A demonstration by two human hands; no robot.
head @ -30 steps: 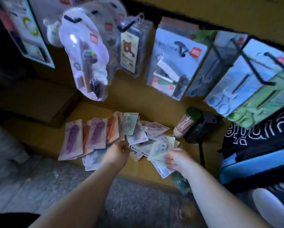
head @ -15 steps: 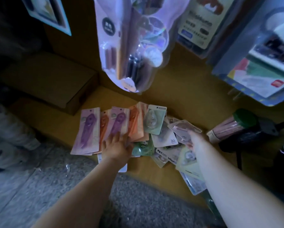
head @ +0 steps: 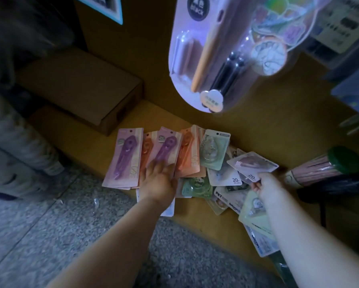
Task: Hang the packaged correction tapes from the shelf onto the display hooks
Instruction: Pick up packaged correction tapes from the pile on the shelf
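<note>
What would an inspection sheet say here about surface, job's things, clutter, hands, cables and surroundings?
Surface: wooden shelf, low, beside speckled floor.
Job's things: correction tape packs spread overlapping on the shelf.
Clutter: cardboard box at left; green-capped bundle at right.
Hands: left hand flat on purple and orange packs; right hand pinches a clear pack.
Cables: nothing seen.
Surroundings: blister pack hanging overhead.

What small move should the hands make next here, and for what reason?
Probably lift the pinkish pack clear of the others: the right hand pinches its near corner and it lies on top, while the left hand rests flat on the long packs.
</note>
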